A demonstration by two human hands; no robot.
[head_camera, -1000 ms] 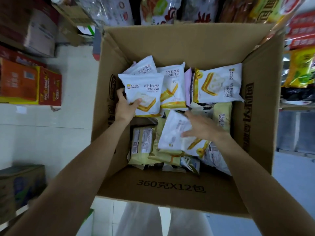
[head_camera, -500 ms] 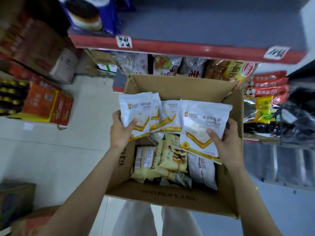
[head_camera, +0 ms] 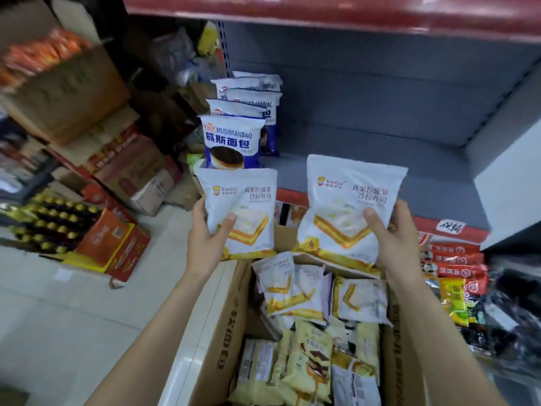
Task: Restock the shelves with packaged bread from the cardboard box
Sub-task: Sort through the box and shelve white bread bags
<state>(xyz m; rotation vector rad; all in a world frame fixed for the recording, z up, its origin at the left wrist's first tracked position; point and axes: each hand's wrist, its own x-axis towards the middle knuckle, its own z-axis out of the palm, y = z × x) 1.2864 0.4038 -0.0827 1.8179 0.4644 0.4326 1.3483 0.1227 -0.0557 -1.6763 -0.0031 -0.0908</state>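
Observation:
My left hand point(head_camera: 206, 244) grips a white bread packet point(head_camera: 244, 200) by its lower left corner, thumb on the front. My right hand point(head_camera: 393, 241) grips a second white bread packet point(head_camera: 348, 197) the same way on its right side. Both packets are held upright in front of the grey shelf point(head_camera: 380, 171), above the open cardboard box point(head_camera: 222, 332). More white packets point(head_camera: 289, 285) and several yellow packets point(head_camera: 313, 356) lie inside the box. A row of blue and white bread packets point(head_camera: 231, 142) stands at the shelf's left end.
The shelf's red front edge point(head_camera: 433, 227) carries a price label. Snack bags point(head_camera: 456, 276) fill the lower shelf to the right. Stacked cartons point(head_camera: 126, 171) and an orange box point(head_camera: 111, 241) sit on the tiled floor at the left.
Both hands have lifted their packets out of the box and up to shelf height. The view has tilted upward from the box to the shelf.

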